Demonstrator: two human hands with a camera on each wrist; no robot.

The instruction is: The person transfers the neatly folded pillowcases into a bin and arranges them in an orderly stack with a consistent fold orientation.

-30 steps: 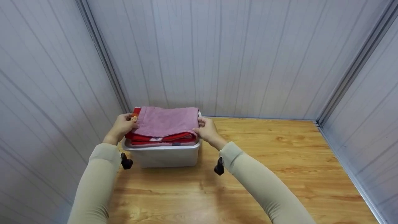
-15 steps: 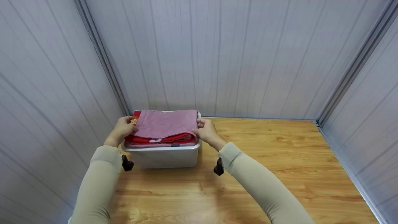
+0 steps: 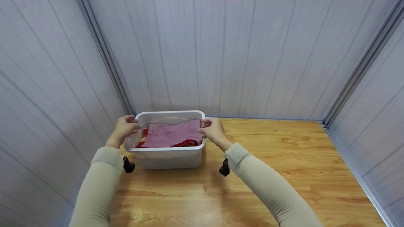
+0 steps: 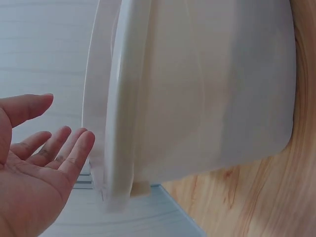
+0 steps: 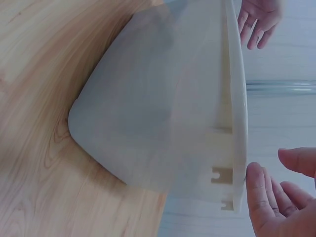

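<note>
1. The left hand (image 3: 124, 129) hovers at the left rim of the white plastic bin (image 3: 167, 159), fingers spread and relaxed, gripping nothing; the left wrist view shows its palm open just beside the rim, apart from it
2. The right hand (image 3: 213, 130) sits at the right rim, fingers loose and released; its fingertips look very near the rim, whether touching I cannot tell
3. The folded stack of towels (image 3: 172, 135), pink on top and red beneath, lies inside the bin, below the rim, left of centre in the head view
4. Judging from this, the placing looks done; only drawing the hands away seems left
5. The bin stands on the wooden table (image 3: 284, 164) in the back left corner, against the grey panelled walls (image 3: 240, 56)
</note>
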